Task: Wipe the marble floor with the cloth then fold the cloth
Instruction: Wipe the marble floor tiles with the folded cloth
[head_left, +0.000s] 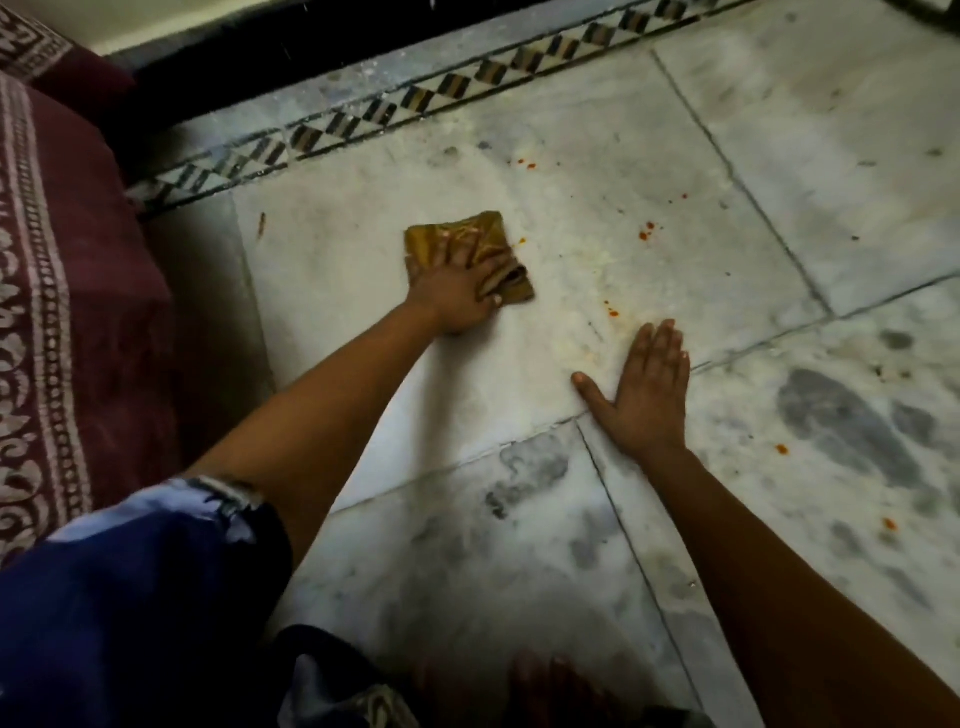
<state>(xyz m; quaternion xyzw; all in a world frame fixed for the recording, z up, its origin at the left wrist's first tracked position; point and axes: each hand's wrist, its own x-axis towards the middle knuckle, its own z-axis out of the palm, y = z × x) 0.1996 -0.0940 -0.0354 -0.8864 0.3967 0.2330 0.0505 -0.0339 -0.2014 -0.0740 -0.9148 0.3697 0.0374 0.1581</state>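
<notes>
A small folded mustard-yellow cloth (457, 234) lies flat on the white marble floor (597, 208). My left hand (457, 291) presses down on the cloth's near half, fingers spread over it and thumb on its near right corner. My right hand (647, 389) rests flat on the floor to the right and nearer me, palm down, fingers apart, holding nothing. Small orange-red spots (645, 232) dot the marble to the right of the cloth, with a faint yellowish smear (608, 291) between the cloth and my right hand.
A maroon patterned bedspread (67, 291) hangs at the left edge. A black-and-white mosaic border (415, 104) runs along the far side, with a dark threshold behind it. My bare foot (545, 686) and blue garment (130, 597) fill the near left.
</notes>
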